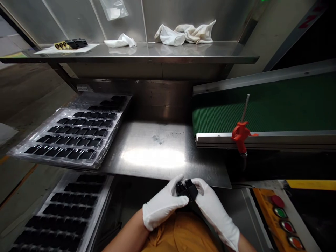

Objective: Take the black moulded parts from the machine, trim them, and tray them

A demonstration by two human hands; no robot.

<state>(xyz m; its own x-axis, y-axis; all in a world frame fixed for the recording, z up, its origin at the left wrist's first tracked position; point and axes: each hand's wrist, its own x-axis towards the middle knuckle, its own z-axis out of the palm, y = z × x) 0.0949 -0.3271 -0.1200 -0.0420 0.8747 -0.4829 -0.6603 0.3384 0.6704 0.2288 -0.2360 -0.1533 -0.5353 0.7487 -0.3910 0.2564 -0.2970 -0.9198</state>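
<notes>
White gloves cover both hands, which are close together at the front edge of the steel table (157, 143). My left hand (166, 201) is closed on a small black plastic part (181, 189). Between the fingers of my right hand (214, 206) is a second black plastic part (192, 190). The two parts sit side by side and seem to touch; whether they are joined I cannot tell. The gloves hide some of each part. To the left, a clear plastic tray (72, 129) carries rows of similar black parts.
More filled trays (101, 206) are lower left. At right runs a green conveyor belt (275, 101) with a red clamp (240, 134) on its rail. A button panel (282, 217) stands lower right. White cloths (170, 36) and several black-and-yellow pieces (70, 44) lie on the shelf (147, 52).
</notes>
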